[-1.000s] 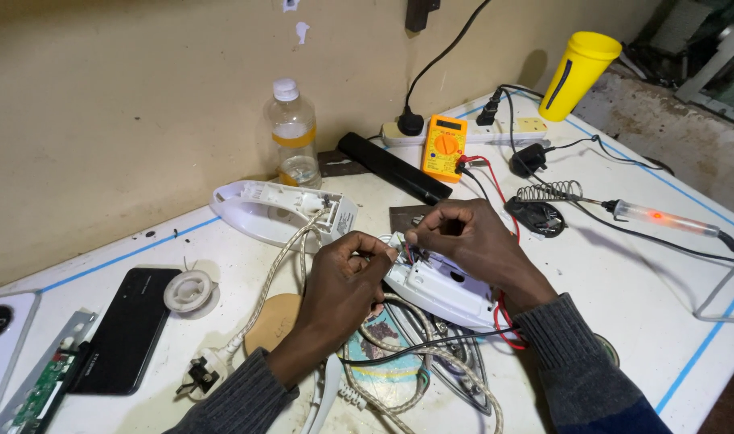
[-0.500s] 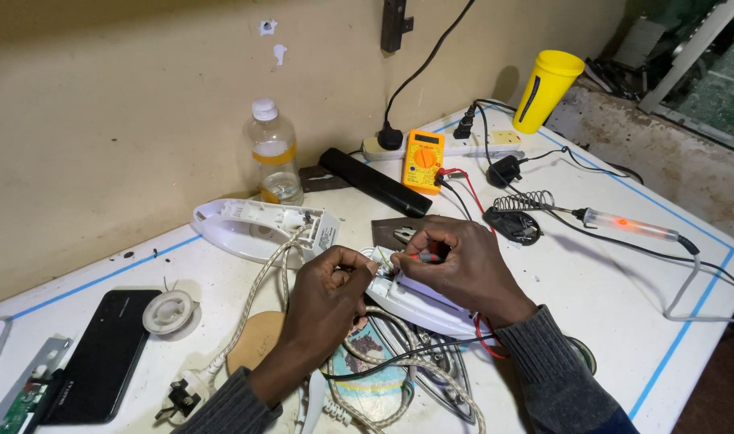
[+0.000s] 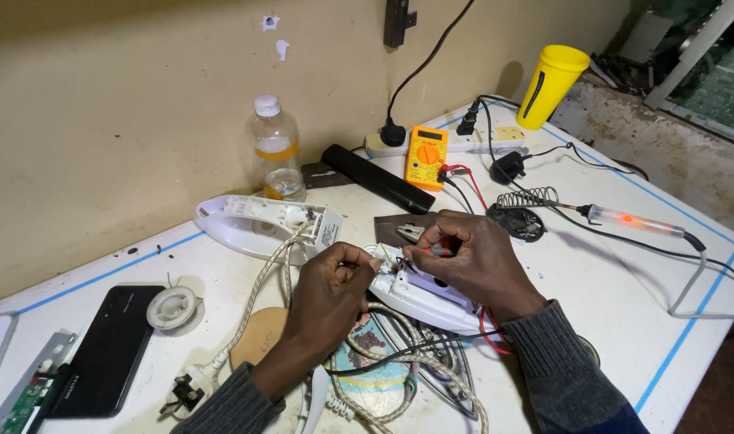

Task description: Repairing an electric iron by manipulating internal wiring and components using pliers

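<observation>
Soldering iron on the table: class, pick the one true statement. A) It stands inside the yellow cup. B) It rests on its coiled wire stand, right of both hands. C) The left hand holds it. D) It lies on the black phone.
B: the soldering iron lies with its tip in the coiled stand, clear of the left hand and right hand.

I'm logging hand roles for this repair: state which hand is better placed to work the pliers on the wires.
Right. The right hand already holds the pliers, tips at the white iron part. The left hand pinches the wires, steadying them.
</observation>
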